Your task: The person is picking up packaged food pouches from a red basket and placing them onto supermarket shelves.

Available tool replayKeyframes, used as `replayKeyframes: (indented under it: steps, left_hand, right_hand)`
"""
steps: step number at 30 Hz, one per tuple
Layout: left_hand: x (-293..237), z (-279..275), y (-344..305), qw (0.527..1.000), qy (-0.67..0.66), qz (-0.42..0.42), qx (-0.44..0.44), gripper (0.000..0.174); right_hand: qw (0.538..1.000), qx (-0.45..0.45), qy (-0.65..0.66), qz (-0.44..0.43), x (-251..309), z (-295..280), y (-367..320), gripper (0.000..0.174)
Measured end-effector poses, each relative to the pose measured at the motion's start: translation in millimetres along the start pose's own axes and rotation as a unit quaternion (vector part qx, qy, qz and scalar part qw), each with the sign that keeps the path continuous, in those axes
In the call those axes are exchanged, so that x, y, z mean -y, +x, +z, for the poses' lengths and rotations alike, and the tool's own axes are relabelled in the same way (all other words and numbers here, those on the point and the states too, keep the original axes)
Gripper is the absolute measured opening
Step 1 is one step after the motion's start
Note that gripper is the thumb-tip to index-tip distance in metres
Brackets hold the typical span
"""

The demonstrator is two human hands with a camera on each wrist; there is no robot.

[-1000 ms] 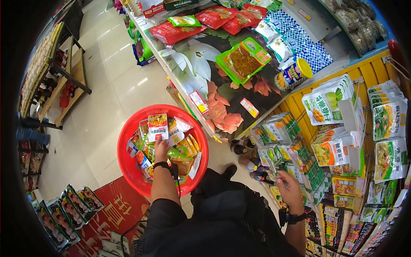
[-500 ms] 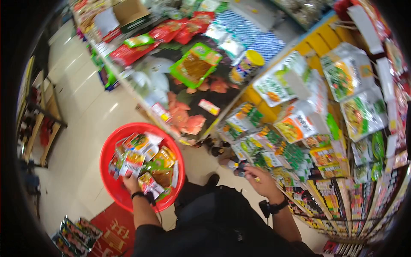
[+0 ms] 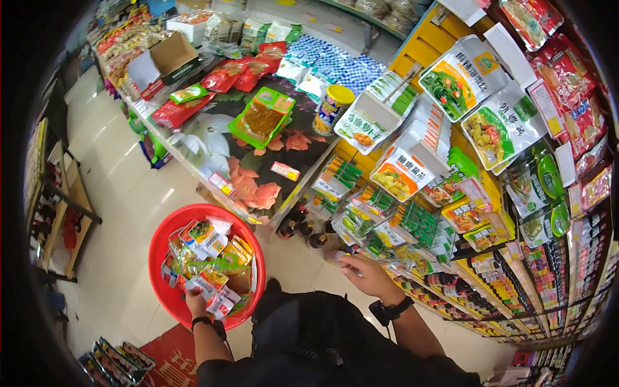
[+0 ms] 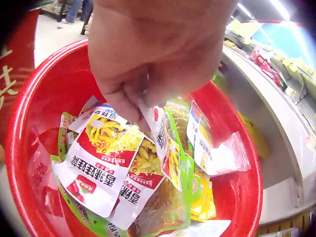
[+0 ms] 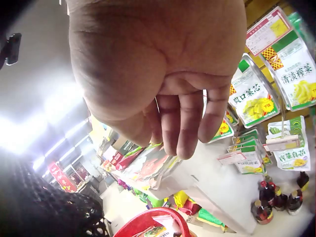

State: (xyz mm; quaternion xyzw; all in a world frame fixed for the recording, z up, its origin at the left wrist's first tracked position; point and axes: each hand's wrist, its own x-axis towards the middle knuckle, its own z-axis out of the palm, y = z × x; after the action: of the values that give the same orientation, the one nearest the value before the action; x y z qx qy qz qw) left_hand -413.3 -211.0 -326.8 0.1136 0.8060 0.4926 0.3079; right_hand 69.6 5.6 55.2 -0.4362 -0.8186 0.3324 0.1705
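Note:
My left hand (image 3: 195, 302) reaches into a red plastic tub (image 3: 158, 271) on the floor, over its near left part. In the left wrist view, the thumb and fingers pinch the top edge of a small white food packet (image 4: 169, 148) with a yellow picture. Beside it lie similar white, red and yellow packets (image 4: 101, 165), above green-edged packs (image 4: 185, 192). My right hand (image 3: 366, 277) hangs in front of the hanging-packet rack with loosely curled fingers, holding nothing. The right wrist view shows its palm and fingers (image 5: 187, 123).
A display table (image 3: 213, 143) behind the tub carries a green-edged brown food pack (image 3: 262, 117), a yellow-lidded can (image 3: 334, 109) and red bags (image 3: 240, 74). At right, packets (image 3: 400, 171) hang from a yellow slatted rack. Dark bottles (image 3: 316, 240) stand on the floor below.
My left hand has brought a packet from the tub's middle toward its near left side. The head view has swung right, showing more of the rack. My right hand remains empty.

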Motion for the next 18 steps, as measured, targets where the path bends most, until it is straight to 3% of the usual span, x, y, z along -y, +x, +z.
replayKeyframes:
  steps: [1,2,3,5,10,12,15,18]
  left_hand:
    - [-0.5,3.9,-4.1,1.0,-0.012,0.021,0.005,0.022]
    - [-23.4,8.3,-20.9,0.998,0.062,0.012,-0.003,0.025]
    - [-7.5,7.2,-19.4,0.991,0.128,0.022,-0.015,0.026]
    - [-4.6,10.6,-25.6,0.981,0.185,-0.052,0.026,0.025]
    - [-10.9,9.9,-61.1,0.944,0.314,-0.011,0.099,0.034]
    - [-43.8,6.2,-96.5,0.953,0.232,-0.122,0.151,0.036]
    - [-36.1,-13.9,-104.0,0.933,0.275,-0.119,0.201,0.043]
    - [-34.5,-43.2,-113.1,0.928,0.257,-0.118,0.241,0.034]
  right_hand:
    - [1.0,-0.005,-0.003,-0.01,-4.2,1.2,-5.6,0.026]
    - [0.999,0.008,0.03,0.016,-2.9,-0.8,-11.2,0.027]
    - [0.999,0.007,0.039,0.017,-7.7,-1.3,-18.3,0.027]
    - [0.998,0.0,0.058,0.025,-18.2,-1.3,-34.9,0.027]
    - [0.992,-0.05,0.091,0.075,-26.6,0.2,-91.5,0.028]
    - [0.988,-0.055,0.108,0.096,-38.3,5.8,-118.1,0.028]
    - [0.982,-0.058,0.131,0.126,-53.7,19.5,-151.7,0.028]
    - [0.973,-0.051,0.16,0.157,-63.1,39.7,-178.7,0.027]
